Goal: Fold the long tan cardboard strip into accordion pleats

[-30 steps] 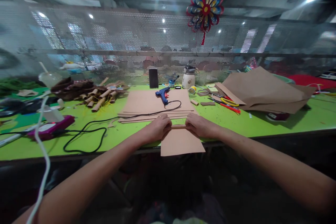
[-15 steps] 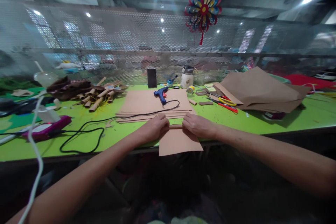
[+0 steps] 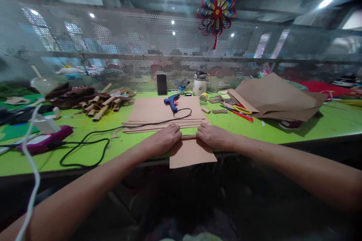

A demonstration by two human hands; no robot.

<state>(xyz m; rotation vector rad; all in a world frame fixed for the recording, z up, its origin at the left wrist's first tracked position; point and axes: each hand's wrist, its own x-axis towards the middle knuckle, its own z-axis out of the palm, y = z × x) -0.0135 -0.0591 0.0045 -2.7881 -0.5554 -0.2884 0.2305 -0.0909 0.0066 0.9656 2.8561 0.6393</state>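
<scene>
A sheet of brown kraft paper (image 3: 192, 153) lies at the table's front edge, its near part hanging over. Its far end is rolled or folded into a narrow band between my hands. My left hand (image 3: 169, 138) is closed on the left end of that band, and my right hand (image 3: 210, 135) grips the right end. The fingertips are partly hidden by the knuckles. Just beyond my hands lies a stack of brown paper sheets (image 3: 144, 111), with a blue glue gun (image 3: 171, 102) resting on it.
Rolled paper tubes (image 3: 102, 109) lie at the left, near a purple power strip (image 3: 46, 139) and black cable (image 3: 85, 133). Scissors (image 3: 240, 110) and large brown sheets (image 3: 277, 96) are at the right. A bottle (image 3: 199, 84) stands behind the stack on the green table (image 3: 283, 131).
The whole view has shifted slightly, with things appearing a little further left. Both hands keep their hold on the paper, with hardly any movement between them.
</scene>
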